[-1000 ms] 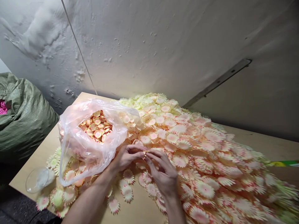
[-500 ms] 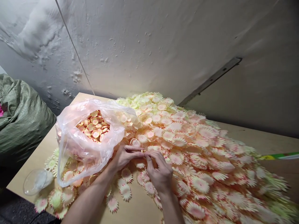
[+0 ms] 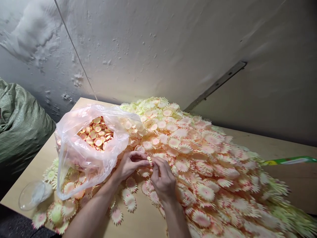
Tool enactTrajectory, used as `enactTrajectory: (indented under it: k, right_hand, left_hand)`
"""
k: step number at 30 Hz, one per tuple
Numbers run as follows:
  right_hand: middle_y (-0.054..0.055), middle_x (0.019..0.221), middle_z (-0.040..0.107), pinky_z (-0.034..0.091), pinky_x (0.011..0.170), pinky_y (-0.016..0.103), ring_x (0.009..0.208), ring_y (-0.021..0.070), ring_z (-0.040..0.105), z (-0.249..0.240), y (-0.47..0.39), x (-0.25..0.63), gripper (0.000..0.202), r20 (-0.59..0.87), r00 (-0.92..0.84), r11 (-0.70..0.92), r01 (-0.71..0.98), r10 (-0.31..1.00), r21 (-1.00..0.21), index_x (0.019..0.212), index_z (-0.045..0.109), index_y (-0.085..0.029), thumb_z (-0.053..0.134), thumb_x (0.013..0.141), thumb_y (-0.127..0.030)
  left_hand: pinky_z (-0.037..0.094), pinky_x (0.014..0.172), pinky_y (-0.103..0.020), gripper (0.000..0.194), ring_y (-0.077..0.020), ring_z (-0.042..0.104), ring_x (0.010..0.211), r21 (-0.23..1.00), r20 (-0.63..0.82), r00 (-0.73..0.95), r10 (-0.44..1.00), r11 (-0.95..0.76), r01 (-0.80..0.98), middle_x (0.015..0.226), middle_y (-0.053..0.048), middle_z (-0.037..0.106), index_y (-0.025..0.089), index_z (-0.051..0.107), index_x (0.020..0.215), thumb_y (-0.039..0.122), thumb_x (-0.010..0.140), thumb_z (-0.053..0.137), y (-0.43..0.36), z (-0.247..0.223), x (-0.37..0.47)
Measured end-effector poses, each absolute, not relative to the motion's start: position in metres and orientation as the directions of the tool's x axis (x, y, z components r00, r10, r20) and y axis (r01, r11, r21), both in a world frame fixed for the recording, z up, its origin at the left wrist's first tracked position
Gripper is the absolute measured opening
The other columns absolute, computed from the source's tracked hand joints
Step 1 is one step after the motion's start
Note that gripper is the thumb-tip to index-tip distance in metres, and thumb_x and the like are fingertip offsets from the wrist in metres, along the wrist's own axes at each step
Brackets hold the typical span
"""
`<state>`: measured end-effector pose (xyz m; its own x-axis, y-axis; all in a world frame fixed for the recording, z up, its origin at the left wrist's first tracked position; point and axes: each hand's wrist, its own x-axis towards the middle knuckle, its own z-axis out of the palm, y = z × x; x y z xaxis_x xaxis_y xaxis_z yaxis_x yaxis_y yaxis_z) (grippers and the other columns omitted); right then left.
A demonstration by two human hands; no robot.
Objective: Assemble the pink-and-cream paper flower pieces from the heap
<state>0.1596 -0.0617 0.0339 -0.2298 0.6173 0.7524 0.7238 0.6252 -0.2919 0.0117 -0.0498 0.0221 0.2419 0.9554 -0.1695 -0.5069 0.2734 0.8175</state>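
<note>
A small artificial flower piece (image 3: 149, 161), pale yellow with a red edge, is pinched between my fingertips in front of the pile. My left hand (image 3: 131, 165) comes from the lower left, with thumb and forefinger closed on that flower piece. Against its other side, my right hand (image 3: 162, 175) has its fingers closed in a pinch; the fingertips partly hide the piece. Just left of my hands stands a translucent plastic bag (image 3: 91, 168), its mouth open on many small yellow-and-red flower pieces (image 3: 97, 134).
A large heap of pale pink and green artificial flowers (image 3: 205, 191) covers much of the wooden table (image 3: 141, 218). A clear round container (image 3: 32, 195) lies near the left edge. A green sack (image 3: 22, 129) stands beyond it. At right is a green-and-yellow strip (image 3: 289, 161).
The small flower piece now shows more clearly between my fingertips, turned face-outward. My right hand has shifted slightly left and down. The whole view has drifted a little.
</note>
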Motion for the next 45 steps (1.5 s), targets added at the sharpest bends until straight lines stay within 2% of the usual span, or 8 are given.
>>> enactTrajectory:
  k: [3, 9, 16, 21, 27, 32, 38, 45]
  right_hand:
    - [0.010, 0.097, 0.068, 0.052, 0.084, 0.039, 0.094, 0.0226, 0.063, 0.033, -0.061, 0.161, 0.016, 0.751, -0.219, 0.589, 0.763, 0.623, -0.266, 0.104, 0.063, -0.021, 0.052, 0.096, -0.012]
    - [0.008, 0.090, 0.063, 0.049, 0.080, 0.036, 0.086, 0.0205, 0.057, 0.033, -0.064, 0.159, 0.015, 0.705, -0.250, 0.595, 0.748, 0.664, -0.295, 0.103, 0.059, -0.019, 0.049, 0.097, -0.010]
    - [0.007, 0.086, 0.059, 0.048, 0.077, 0.035, 0.082, 0.0198, 0.054, 0.030, -0.063, 0.147, 0.013, 0.710, -0.112, 0.497, 0.789, 0.696, -0.362, 0.098, 0.055, -0.019, 0.044, 0.099, -0.012]
    - [0.006, 0.085, 0.058, 0.049, 0.074, 0.033, 0.080, 0.0183, 0.057, 0.028, -0.063, 0.141, 0.013, 0.702, 0.080, 0.416, 0.756, 0.708, -0.505, 0.093, 0.054, -0.019, 0.044, 0.100, -0.016]
    - [0.004, 0.079, 0.057, 0.047, 0.069, 0.029, 0.074, 0.0164, 0.055, 0.030, -0.066, 0.141, 0.018, 0.600, 0.304, 0.303, 0.646, 0.740, -0.701, 0.086, 0.053, -0.020, 0.047, 0.101, -0.028]
    - [0.002, 0.077, 0.053, 0.045, 0.065, 0.027, 0.069, 0.0149, 0.051, 0.028, -0.068, 0.141, 0.025, 0.488, 0.440, 0.210, 0.543, 0.754, -0.813, 0.084, 0.051, -0.019, 0.046, 0.100, -0.038]
    - [0.002, 0.075, 0.052, 0.046, 0.062, 0.025, 0.066, 0.0138, 0.050, 0.028, -0.065, 0.143, 0.027, 0.457, 0.575, 0.184, 0.469, 0.679, -0.864, 0.084, 0.051, -0.019, 0.048, 0.099, -0.042]
    - [0.003, 0.081, 0.051, 0.047, 0.062, 0.027, 0.068, 0.0141, 0.052, 0.034, -0.073, 0.134, 0.016, 0.565, 0.617, 0.260, 0.516, 0.548, -0.816, 0.090, 0.050, -0.021, 0.047, 0.100, -0.033]
  left_hand:
    - [0.053, 0.082, -0.028, 0.042, -0.0145, 0.067, 0.079, 0.784, -0.202, 0.274, 0.940, 0.323, -0.530, 0.089, -0.006, 0.073, 0.011, 0.075, 0.090, 0.037, 0.061, 0.091, -0.050, 0.023, 0.011]
    - [0.057, 0.078, -0.028, 0.043, -0.0163, 0.070, 0.080, 0.750, -0.189, 0.305, 0.933, 0.338, -0.568, 0.090, -0.008, 0.076, 0.012, 0.077, 0.096, 0.033, 0.062, 0.091, -0.050, 0.028, 0.009]
    - [0.058, 0.076, -0.025, 0.034, -0.0134, 0.070, 0.073, 0.802, -0.210, 0.085, 0.974, 0.221, -0.555, 0.080, -0.003, 0.075, 0.013, 0.073, 0.079, 0.030, 0.057, 0.093, -0.050, 0.032, 0.017]
    - [0.061, 0.075, -0.029, 0.037, -0.0125, 0.068, 0.068, 0.734, -0.234, 0.124, 0.964, 0.259, -0.628, 0.070, 0.000, 0.070, 0.013, 0.068, 0.073, 0.035, 0.056, 0.093, -0.050, 0.032, 0.020]
    - [0.060, 0.081, -0.031, 0.035, -0.0147, 0.069, 0.078, 0.732, -0.166, 0.174, 0.971, 0.239, -0.638, 0.087, -0.005, 0.074, 0.012, 0.067, 0.067, 0.033, 0.056, 0.093, -0.051, 0.032, 0.024]
    - [0.060, 0.080, -0.032, 0.034, -0.0156, 0.069, 0.078, 0.740, -0.158, 0.165, 0.974, 0.227, -0.634, 0.089, -0.006, 0.074, 0.012, 0.068, 0.068, 0.033, 0.057, 0.092, -0.055, 0.034, 0.029]
    - [0.060, 0.068, -0.027, 0.037, -0.0111, 0.064, 0.059, 0.765, -0.196, 0.134, 0.971, 0.237, -0.599, 0.062, 0.001, 0.065, 0.012, 0.068, 0.067, 0.036, 0.054, 0.093, -0.058, 0.033, 0.035]
    - [0.061, 0.067, -0.028, 0.047, -0.0122, 0.066, 0.062, 0.716, -0.237, 0.188, 0.953, 0.303, -0.629, 0.066, 0.001, 0.065, 0.012, 0.063, 0.071, 0.043, 0.053, 0.093, -0.059, 0.038, 0.039]
